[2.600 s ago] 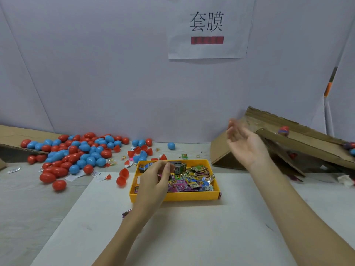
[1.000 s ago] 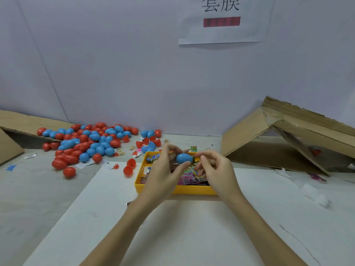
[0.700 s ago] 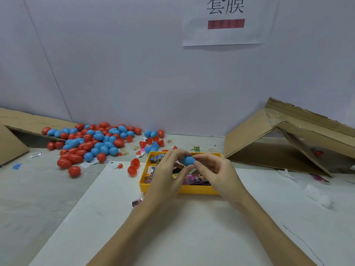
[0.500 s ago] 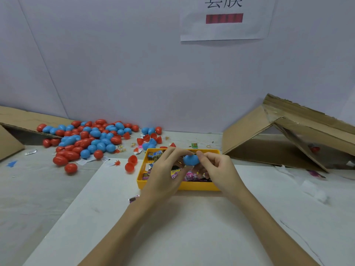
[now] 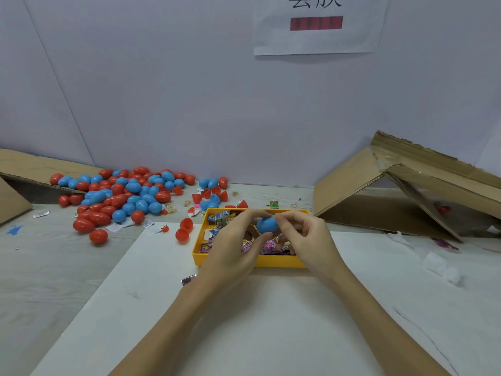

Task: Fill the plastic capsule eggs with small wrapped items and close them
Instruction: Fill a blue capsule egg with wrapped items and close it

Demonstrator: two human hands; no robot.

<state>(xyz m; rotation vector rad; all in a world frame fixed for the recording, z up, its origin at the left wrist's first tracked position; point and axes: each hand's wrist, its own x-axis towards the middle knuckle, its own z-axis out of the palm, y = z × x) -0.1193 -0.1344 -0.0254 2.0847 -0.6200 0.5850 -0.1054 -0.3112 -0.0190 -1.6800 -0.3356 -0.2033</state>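
- Head view, hands: we hold one blue egg [image 5: 267,224] over the yellow tray [image 5: 273,261]. Our left hand [image 5: 235,248] curls round its left end, thumb beneath and fingers over the top. Our right hand [image 5: 309,240] pinches its right end with bent fingers. The egg sits between both sets of fingertips, clear of the tray's contents.
- Head view, the egg: its shell looks whole from here, with no gap that we can see, though our fingers hide most of the seam. We judge that we are either twisting it apart or pressing it shut; which one, we cannot tell. Whether anything is inside is hidden.
- Head view, supplies: the tray holds many small wrapped items [image 5: 217,219], so plenty of filling remains.
- Head view, what is left: a large pile of eggs [image 5: 127,194], red and blue, lies at the back left of the table [image 5: 54,280], well apart from our hands. A few separate red halves [image 5: 184,230] sit just left of the tray. We cannot say which eggs in the pile are filled.
- Head view, progress: a cardboard ramp [image 5: 393,191] stands at the right, with something small and red beneath it. We judge the job far from finished, given the size of the pile.
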